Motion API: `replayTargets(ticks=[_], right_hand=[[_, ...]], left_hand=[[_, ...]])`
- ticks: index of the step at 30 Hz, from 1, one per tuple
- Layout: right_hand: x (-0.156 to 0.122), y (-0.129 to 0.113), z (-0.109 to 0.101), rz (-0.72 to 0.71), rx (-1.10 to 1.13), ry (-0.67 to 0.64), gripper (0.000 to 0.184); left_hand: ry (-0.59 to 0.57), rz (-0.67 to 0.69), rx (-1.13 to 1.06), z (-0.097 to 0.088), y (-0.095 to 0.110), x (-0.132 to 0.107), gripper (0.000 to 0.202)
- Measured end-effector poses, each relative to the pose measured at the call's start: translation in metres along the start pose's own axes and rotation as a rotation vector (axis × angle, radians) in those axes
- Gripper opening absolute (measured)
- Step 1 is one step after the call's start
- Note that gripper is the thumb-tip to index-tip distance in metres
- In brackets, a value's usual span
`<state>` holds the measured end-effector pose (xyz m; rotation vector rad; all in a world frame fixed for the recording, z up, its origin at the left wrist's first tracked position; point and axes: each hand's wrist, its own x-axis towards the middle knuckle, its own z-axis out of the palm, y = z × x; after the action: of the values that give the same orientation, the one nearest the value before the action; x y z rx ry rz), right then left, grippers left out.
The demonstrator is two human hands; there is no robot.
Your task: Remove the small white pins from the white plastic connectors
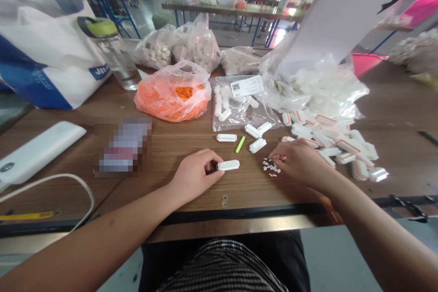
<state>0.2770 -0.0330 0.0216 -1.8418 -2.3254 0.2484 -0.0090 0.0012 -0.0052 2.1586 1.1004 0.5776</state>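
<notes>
My left hand (200, 171) pinches one end of a white plastic connector housing (229, 165) between thumb and fingers, its rows of small holes facing up. To the right, my right hand (297, 159) has its fingertips pressed together at the edge of a little scatter of tiny white plastic pins (272, 169). Whether a pin is between those fingertips is too small to tell. Beyond the held piece, a similar white housing (226, 138) lies beside a yellow-green stick (240, 144). Several more white housings (258, 145) lie to the right of the stick.
A pile of white housings with orange strips (342, 143) spreads right of my right hand. Behind stand a clear bag of white parts (246, 116), a bag of orange pieces (173, 96) and a water bottle (116, 57). A white power bank (41, 150) with a cable lies left.
</notes>
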Motion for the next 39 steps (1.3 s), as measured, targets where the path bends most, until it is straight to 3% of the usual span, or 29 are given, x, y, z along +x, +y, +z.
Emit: replayTargets(ticks=[6, 19, 23, 29, 39], right_hand=[[-0.002, -0.002, -0.004, 0.117, 0.063, -0.036, 0.023], [-0.004, -0.007, 0.002, 0.035, -0.073, 0.144, 0.032], [-0.002, 0.0, 0.0, 0.049, -0.026, 0.058, 0.03], [-0.003, 0.013, 0.005, 0.306, 0.21, 0.006, 0.023], [0.005, 0.023, 0.006, 0.328, 0.262, -0.068, 0.023]], left_hand=[[0.002, -0.004, -0.001, 0.0, 0.0, 0.0, 0.008], [0.005, 0.001, 0.001, 0.0, 0.0, 0.001, 0.01], [-0.003, 0.0, 0.0, -0.001, 0.001, 0.001, 0.009], [-0.009, -0.004, 0.002, -0.001, 0.001, 0.0, 0.01], [-0.003, 0.001, 0.002, -0.001, 0.001, 0.0, 0.01]])
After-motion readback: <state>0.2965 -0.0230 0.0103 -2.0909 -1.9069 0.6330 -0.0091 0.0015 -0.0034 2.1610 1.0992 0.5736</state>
